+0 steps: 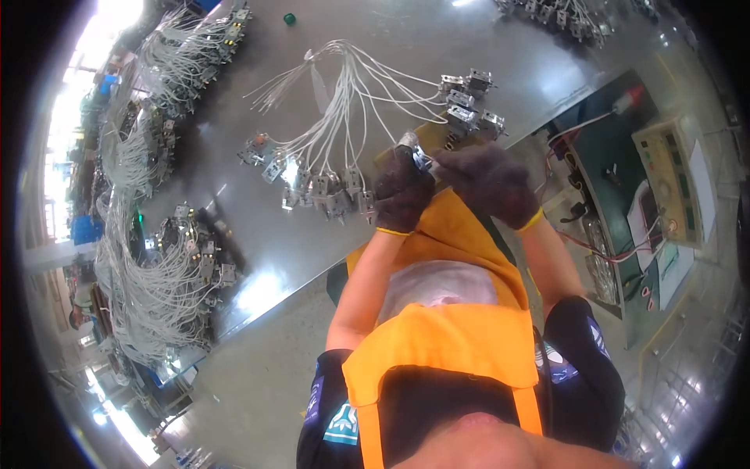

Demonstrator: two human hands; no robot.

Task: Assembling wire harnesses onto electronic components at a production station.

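In front of my apron, my left hand [404,190], in a dark work glove, is closed on a small silvery metal fitting [422,159] attached to a white wire. My right hand [494,181], gloved alike, comes in from the right with its fingers bent together against or right beside that fitting; what they grip, if anything, is hidden. Beyond both hands lies a bundle of white wires [341,94], tied near its far end. Boxy metal fittings [332,191] on the wire ends fan out left of my left hand, and more fittings [462,100] lie beyond my right hand.
The bundle rests on a grey metal table [262,219]. Large piles of similar wired fittings [168,266] line its left side. A small green object [289,19] lies at the far side. To the right, a beige instrument box [666,184], red-handled scissors [648,297] and cables are on a dark green bench.
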